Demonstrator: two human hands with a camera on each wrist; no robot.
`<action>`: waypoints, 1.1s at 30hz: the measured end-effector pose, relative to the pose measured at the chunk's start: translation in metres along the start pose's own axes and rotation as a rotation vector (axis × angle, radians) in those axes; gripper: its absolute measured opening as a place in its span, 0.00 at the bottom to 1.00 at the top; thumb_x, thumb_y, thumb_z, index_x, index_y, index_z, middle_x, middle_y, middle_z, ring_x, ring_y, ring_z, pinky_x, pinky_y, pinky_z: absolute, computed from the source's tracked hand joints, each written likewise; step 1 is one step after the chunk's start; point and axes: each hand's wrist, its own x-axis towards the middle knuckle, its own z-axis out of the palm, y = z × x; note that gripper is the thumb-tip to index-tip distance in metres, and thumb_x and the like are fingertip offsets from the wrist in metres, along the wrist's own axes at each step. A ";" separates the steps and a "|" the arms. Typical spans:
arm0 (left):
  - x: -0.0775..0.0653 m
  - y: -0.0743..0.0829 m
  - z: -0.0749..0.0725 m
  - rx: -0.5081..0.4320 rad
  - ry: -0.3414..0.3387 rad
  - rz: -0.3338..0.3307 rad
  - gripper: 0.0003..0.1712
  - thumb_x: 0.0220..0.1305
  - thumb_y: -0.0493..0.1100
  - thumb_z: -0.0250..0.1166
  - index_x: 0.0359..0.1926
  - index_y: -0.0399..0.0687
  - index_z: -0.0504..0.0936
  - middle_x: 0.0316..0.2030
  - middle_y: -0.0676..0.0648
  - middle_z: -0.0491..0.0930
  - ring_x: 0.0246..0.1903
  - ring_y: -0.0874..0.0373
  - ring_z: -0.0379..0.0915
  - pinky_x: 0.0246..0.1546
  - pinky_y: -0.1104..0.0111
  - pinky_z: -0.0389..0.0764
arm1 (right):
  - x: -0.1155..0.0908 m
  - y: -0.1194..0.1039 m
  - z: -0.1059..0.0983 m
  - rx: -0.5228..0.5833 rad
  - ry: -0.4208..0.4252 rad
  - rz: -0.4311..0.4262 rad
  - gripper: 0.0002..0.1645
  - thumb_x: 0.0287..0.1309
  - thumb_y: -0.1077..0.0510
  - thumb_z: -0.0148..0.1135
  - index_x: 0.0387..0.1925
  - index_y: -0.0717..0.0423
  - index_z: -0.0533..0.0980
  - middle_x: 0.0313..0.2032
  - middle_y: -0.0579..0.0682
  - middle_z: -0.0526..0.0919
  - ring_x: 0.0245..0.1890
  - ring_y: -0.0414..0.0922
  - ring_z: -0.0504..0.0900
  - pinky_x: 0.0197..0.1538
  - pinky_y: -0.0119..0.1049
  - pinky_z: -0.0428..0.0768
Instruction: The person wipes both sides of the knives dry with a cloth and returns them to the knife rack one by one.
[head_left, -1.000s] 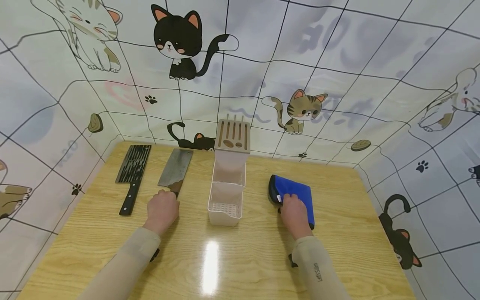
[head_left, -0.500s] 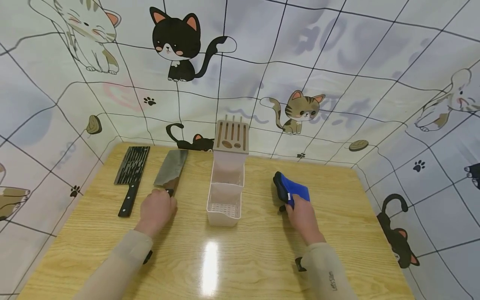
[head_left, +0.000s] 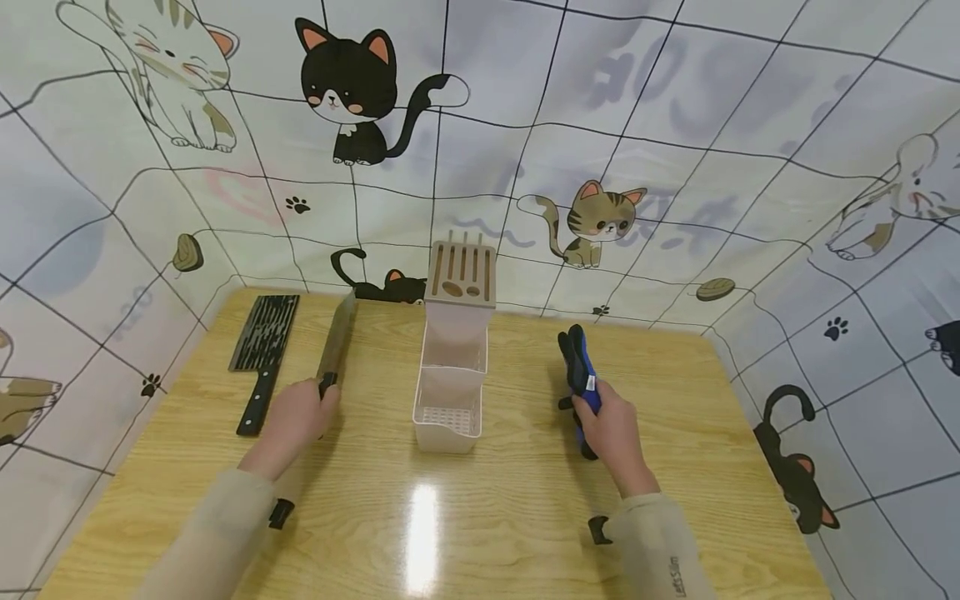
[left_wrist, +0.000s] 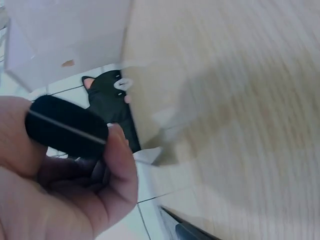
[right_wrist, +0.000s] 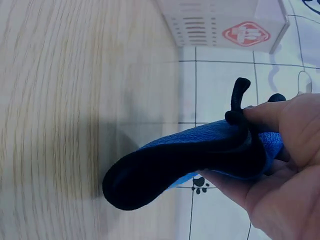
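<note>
My left hand (head_left: 294, 421) grips a cleaver (head_left: 337, 337) by its dark handle. The blade points away and is turned nearly edge-on, and whether it touches the table cannot be told. In the left wrist view the butt of the handle (left_wrist: 67, 127) shows between the thumb and curled fingers. My right hand (head_left: 615, 429) pinches a folded blue cloth (head_left: 591, 398) with black edging, held on edge over the right side of the table. The right wrist view shows the thumb and fingers on either side of the cloth (right_wrist: 200, 134), with a black loop sticking out.
A pale plastic knife rack (head_left: 450, 437) with two open bins and a slotted top (head_left: 461, 275) stands between the hands. Left of the left hand lies a second cleaver (head_left: 266, 333), with a black-striped blade. A cat-print cloth wall (head_left: 465, 150) borders the wooden table (head_left: 510, 517).
My left hand has moved left and turned the cleaver from flat to edge-on. The right hand has picked the cloth up from lying flat, folding and turning it on edge.
</note>
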 end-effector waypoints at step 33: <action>-0.049 0.069 -0.038 -0.609 0.066 0.102 0.26 0.84 0.50 0.46 0.48 0.30 0.79 0.28 0.45 0.78 0.26 0.57 0.76 0.24 0.67 0.76 | -0.014 -0.060 -0.006 0.159 0.127 -0.071 0.17 0.68 0.59 0.66 0.50 0.69 0.74 0.35 0.65 0.85 0.30 0.56 0.85 0.32 0.48 0.83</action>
